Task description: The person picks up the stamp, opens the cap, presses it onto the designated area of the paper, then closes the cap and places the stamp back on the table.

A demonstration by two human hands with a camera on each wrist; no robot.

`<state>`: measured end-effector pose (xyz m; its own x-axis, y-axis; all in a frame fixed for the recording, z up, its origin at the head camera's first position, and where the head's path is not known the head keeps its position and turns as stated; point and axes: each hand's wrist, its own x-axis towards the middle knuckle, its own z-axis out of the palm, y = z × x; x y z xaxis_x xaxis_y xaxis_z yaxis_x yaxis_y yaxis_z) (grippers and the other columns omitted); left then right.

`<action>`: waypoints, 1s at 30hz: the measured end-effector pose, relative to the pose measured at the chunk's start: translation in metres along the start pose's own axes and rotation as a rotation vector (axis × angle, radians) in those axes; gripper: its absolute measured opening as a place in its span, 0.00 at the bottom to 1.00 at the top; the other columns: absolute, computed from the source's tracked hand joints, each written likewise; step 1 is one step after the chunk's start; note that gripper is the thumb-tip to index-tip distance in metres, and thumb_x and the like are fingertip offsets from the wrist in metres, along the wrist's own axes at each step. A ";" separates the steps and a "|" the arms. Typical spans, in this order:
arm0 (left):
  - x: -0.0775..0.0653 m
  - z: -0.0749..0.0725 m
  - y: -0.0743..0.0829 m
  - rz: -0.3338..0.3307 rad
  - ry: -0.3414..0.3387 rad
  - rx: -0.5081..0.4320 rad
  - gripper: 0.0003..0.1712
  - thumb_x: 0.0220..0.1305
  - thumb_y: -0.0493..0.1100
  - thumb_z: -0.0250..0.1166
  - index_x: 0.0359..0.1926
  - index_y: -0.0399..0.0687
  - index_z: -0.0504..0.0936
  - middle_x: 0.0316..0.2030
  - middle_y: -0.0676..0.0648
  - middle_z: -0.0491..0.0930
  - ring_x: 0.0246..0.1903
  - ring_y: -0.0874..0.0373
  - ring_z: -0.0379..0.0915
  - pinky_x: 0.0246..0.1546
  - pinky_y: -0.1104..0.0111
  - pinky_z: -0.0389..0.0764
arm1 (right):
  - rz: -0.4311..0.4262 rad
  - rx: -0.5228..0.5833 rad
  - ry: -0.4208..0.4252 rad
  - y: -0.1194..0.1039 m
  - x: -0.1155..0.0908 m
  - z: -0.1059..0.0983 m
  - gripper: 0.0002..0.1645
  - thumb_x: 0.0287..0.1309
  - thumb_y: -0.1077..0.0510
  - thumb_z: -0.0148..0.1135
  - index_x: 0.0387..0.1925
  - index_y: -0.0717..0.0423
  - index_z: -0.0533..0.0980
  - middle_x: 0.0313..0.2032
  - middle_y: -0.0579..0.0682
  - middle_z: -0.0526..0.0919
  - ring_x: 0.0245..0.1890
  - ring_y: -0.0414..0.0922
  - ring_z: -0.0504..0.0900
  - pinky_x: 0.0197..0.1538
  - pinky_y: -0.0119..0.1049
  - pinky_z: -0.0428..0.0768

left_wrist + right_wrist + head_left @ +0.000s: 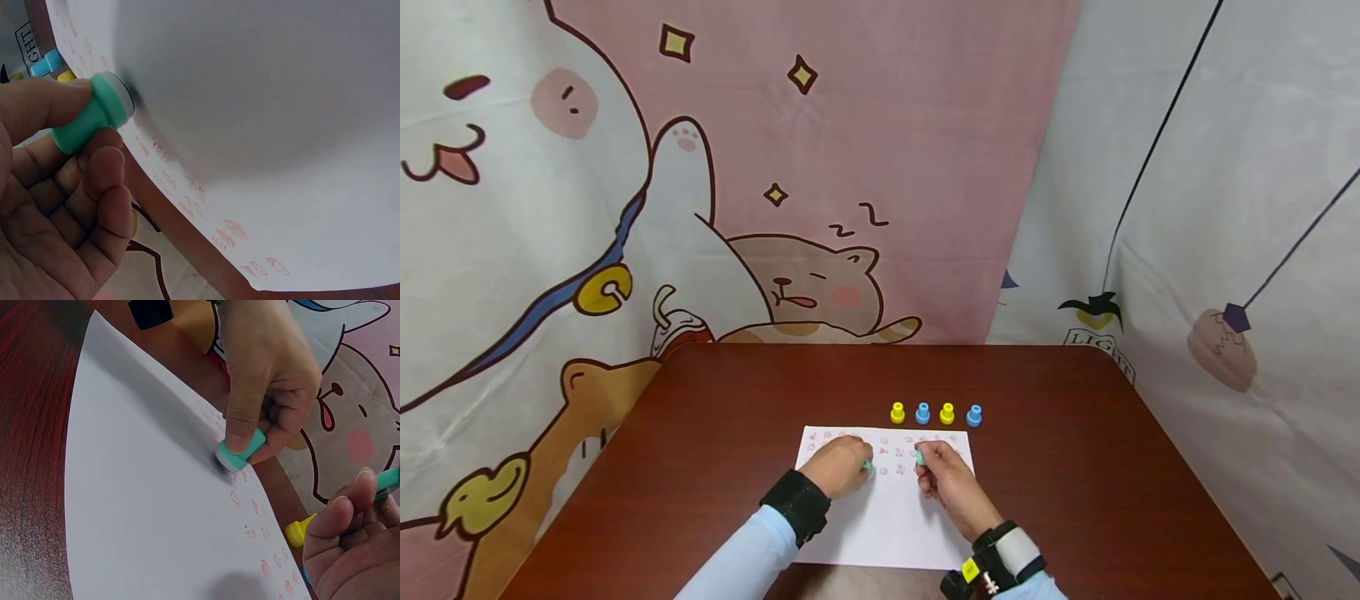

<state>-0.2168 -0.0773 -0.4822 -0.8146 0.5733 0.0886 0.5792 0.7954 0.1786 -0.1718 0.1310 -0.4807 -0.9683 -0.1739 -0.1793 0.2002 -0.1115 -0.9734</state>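
Note:
My left hand [841, 467] pinches a green toy stamp [94, 115] between thumb and fingers, its pale end right at the paper's surface. The white sheet [880, 529] lies on the table and carries rows of small red stamp prints [250, 533] along its far part. Over the sheet's right side, my right hand [957, 487] holds a small green piece [387, 480] in its fingertips. That piece is cut off by the right wrist view's edge, and I cannot tell if it is a cap or another stamp.
Just past the paper's far edge, several yellow [897, 413] and blue [922, 413] stamps stand upright in a row. The brown table [737, 392] ends in front of a hanging cloth [925, 167] printed with cartoon animals.

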 end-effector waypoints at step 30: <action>0.004 0.008 0.008 -0.002 -0.048 0.127 0.06 0.55 0.36 0.73 0.32 0.42 0.83 0.29 0.46 0.83 0.34 0.54 0.80 0.43 0.66 0.80 | -0.010 0.018 0.003 0.003 -0.008 -0.001 0.18 0.77 0.52 0.45 0.52 0.65 0.65 0.32 0.50 0.69 0.28 0.41 0.67 0.32 0.31 0.70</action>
<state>-0.2152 -0.0668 -0.4881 -0.8153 0.5776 0.0407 0.5790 0.8136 0.0525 -0.1636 0.1334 -0.4823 -0.9708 -0.1693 -0.1696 0.1928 -0.1312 -0.9724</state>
